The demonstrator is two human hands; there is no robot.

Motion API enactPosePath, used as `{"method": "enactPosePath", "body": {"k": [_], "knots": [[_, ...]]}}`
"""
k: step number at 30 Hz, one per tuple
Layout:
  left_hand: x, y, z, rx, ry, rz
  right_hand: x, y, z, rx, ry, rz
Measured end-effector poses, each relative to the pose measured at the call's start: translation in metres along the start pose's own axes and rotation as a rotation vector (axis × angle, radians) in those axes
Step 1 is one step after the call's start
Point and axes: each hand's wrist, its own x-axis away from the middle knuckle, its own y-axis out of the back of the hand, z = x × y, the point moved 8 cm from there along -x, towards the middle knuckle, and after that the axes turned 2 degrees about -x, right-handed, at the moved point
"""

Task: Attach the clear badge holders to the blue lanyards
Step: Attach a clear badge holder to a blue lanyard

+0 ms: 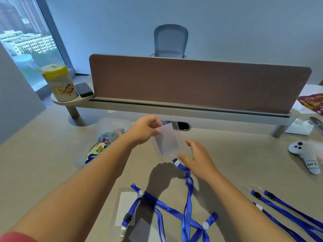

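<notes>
1. Now, the desk [43, 163] has bare surface at the left of the frame and between the two forearms; its far edge is closed by a brown divider panel [192, 82] on a grey rail across the middle.
2. Behind the panel, at the top centre, an office chair [170, 41] stands against the wall.
3. At the left centre a pile of coloured binder clips [104, 140] lies on the desk, near the left forearm.
4. At the upper left a white canister with a yellow lid [58, 82] stands on the rail's round end, with yellow letters that seem to read "TE" and a cartoon figure.
5. At the right edge lies a white controller [304, 154] with a handwritten label; I cannot read it surely.
6. The left hand [145, 130] is raised above the desk, and its fingers pinch the top corner of a clear badge holder [167, 140] with a white card inside; the holder hangs down, tilted.
7. The right hand [197, 158] hovers low, palm down, fingers spread and relaxed, just above the end of a blue lanyard [187, 189]; whether it touches, I cannot tell.
8. Several lanyards cross each other at the bottom centre, and a second badge holder [125, 208] lies flat there, already with a clip on it.
9. More lanyards [288, 212] lie at the lower right, well apart from the hands.
</notes>
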Motion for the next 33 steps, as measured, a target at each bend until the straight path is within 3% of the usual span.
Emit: {"method": "enactPosePath", "body": {"k": [10, 18, 23, 27, 33], "knots": [[0.011, 0.001, 0.015, 0.41, 0.162, -0.011, 0.007, -0.027, -0.009, -0.554, -0.195, 0.17], [0.013, 0.0, 0.064, 0.633, 0.355, -0.268, 0.014, -0.032, -0.006, -0.479, -0.181, 0.294], [0.014, -0.008, 0.087, 0.582, 0.399, -0.294, 0.013, -0.025, -0.004, -0.587, -0.205, 0.258], [0.02, -0.008, 0.088, 0.14, 0.423, -0.257, 0.006, -0.013, 0.005, -0.544, -0.153, 0.148], [0.024, -0.036, 0.027, 0.151, 0.056, 0.049, 0.0, -0.012, 0.014, -0.509, -0.129, 0.113]]}}
